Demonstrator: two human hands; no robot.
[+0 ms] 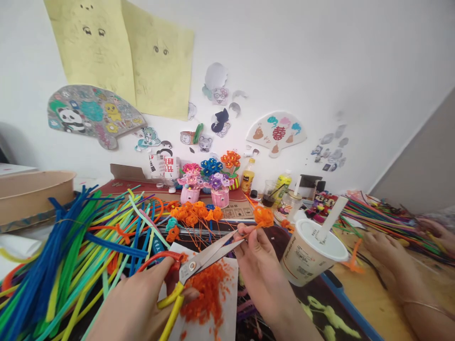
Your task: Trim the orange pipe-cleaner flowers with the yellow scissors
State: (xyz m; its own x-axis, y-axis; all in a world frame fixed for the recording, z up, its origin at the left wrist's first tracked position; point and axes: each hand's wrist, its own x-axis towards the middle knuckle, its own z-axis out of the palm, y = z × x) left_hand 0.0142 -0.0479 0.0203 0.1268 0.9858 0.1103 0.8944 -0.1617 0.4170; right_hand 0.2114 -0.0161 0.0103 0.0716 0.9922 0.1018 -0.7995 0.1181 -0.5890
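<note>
My left hand [138, 296] is closed round the scissors [199, 263], which have red and yellow handles. Their blades are parted and reach toward the fingertips of my other hand. Between the fingers of my right hand [261, 265] is an orange pipe-cleaner flower [263, 216], pinched just below its bloom near the blade tips. Under the scissors lies a white sheet of paper [230, 284] with orange fuzz clippings [204, 298] on it. Behind the blades several finished orange flowers [190, 213] on thin stems are heaped together.
Bundled coloured pipe cleaners [71, 265] cover the left side. A lidded drink cup [307, 253] with a straw stands right of my right hand. Another person's hands [394, 255] are at the far right. Small potted flowers [220, 196] and a juice bottle [248, 177] stand along the wall.
</note>
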